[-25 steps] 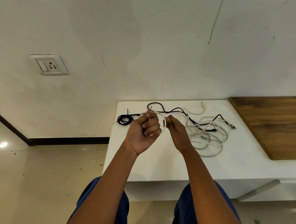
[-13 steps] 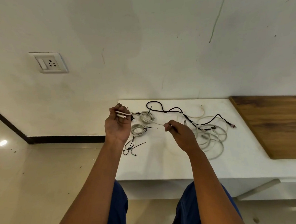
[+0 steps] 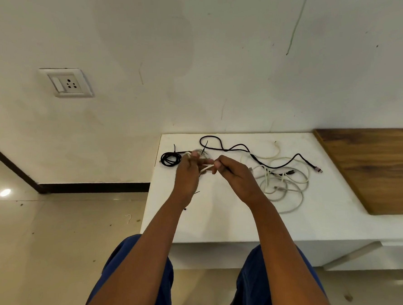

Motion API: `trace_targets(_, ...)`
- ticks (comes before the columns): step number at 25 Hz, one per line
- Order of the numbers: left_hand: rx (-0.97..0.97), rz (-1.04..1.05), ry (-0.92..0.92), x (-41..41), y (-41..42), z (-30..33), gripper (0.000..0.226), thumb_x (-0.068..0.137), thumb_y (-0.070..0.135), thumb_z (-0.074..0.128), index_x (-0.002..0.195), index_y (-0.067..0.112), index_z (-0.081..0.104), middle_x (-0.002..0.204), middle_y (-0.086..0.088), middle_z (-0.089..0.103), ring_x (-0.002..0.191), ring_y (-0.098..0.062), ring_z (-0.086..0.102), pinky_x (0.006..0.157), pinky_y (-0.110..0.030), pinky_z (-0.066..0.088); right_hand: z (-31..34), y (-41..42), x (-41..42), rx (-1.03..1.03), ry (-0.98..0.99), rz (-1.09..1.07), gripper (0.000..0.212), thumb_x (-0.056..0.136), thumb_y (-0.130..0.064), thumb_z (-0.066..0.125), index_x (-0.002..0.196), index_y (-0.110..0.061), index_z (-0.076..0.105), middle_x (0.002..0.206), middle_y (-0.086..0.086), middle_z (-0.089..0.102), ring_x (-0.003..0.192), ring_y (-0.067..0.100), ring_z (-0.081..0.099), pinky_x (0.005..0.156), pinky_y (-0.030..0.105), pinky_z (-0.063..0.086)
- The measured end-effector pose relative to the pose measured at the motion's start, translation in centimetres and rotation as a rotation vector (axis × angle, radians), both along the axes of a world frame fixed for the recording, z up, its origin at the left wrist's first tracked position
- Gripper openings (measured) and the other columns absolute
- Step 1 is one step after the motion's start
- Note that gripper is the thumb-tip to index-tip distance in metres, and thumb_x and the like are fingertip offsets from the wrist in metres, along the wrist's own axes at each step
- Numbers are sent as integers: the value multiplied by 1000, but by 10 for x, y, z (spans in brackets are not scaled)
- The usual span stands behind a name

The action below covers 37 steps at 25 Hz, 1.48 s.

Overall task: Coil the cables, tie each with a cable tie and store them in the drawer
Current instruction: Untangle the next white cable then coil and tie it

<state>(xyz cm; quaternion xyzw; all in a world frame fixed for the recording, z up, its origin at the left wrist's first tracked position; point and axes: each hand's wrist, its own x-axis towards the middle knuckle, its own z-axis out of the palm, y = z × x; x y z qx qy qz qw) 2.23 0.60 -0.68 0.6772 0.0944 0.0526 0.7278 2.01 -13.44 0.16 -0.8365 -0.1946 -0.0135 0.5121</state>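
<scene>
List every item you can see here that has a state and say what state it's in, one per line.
Left hand: grips a white cable.
Right hand: pinches the same white cable.
Black coil: wound up, lying on the white counter.
Long black cable: uncoiled, loose.
White cable pile: tangled, uncoiled.
Wall socket: nothing plugged in.

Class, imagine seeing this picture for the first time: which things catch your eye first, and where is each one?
Two hands meet mid-frame over the white counter: the left hand and right hand both grip a white cable. Right of them sprawls a loose tangle of white cables; a coiled black cable lies at the counter's far left corner.
</scene>
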Motion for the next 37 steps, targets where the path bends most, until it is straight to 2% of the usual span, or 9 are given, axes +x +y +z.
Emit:
trace_targets(6,49,-311,168,-11,-13,8,51,100,50,27,77,16,58,43,4,49,39,-8,41,42,-16,33,-6,-12,7,87,-123,-163,8,94,-35,49,86,-32,50,69,-15,56,63,3,49,62,21,38)
trace_targets(10,-436,-553,249,-15,-11,18,42,93,49,41,66,19,53,42,7,29,38,-8,22,41,-19,27,-9,-11,11,162,-59,-181,10,94,-32,50,83,-33,50,73,-18,56,72,6,52,71,30,43)
trace_targets(12,-685,-624,260,-15,-8,25,37,91,42,43,64,20,54,40,8,29,39,-8,16,41,-19,26,-10,-7,12,179,-46,-139,17,96,-27,44,81,-32,48,71,-17,55,71,6,51,70,24,41)
trace_targets(14,-855,-620,228,-15,-4,28,36,94,36,39,65,20,53,41,8,32,41,-10,13,41,-20,25,-11,-2,12,159,-57,-123,21,100,-19,40,83,-27,49,71,-19,56,68,-2,49,67,16,39)
trace_targets(17,-978,-552,148,-15,1,31,33,95,33,37,69,19,51,43,6,34,41,-10,16,43,-19,28,-13,3,10,83,-49,-152,21,100,-17,39,84,-26,50,67,-21,54,63,-2,47,63,24,38)
trace_targets(22,-1168,-312,-74,-6,26,39,46,102,29,26,66,18,52,48,8,38,39,-6,35,45,-16,34,-14,-3,6,-179,54,-191,25,98,-41,40,88,-24,57,59,-20,51,62,3,50,73,35,47)
trace_targets(29,-1079,116,-101,1,33,28,36,103,28,30,74,14,45,58,3,55,47,-9,53,50,-18,47,-15,-9,4,-337,182,-141,22,91,-49,51,79,-32,57,59,-16,53,68,8,57,63,23,40)
trace_targets(32,-1037,286,-73,5,34,21,36,104,27,30,75,11,46,66,-4,68,53,-13,66,54,-20,55,-14,-9,2,-484,69,-143,21,94,-48,46,89,-31,58,61,-15,52,69,8,51,56,18,33)
trace_targets(37,-682,334,13,9,22,10,41,105,28,20,94,5,52,88,-8,66,60,-9,68,67,-20,53,-9,-1,-1,-407,29,16,22,98,-38,43,94,-23,59,73,0,61,70,15,51,59,26,36)
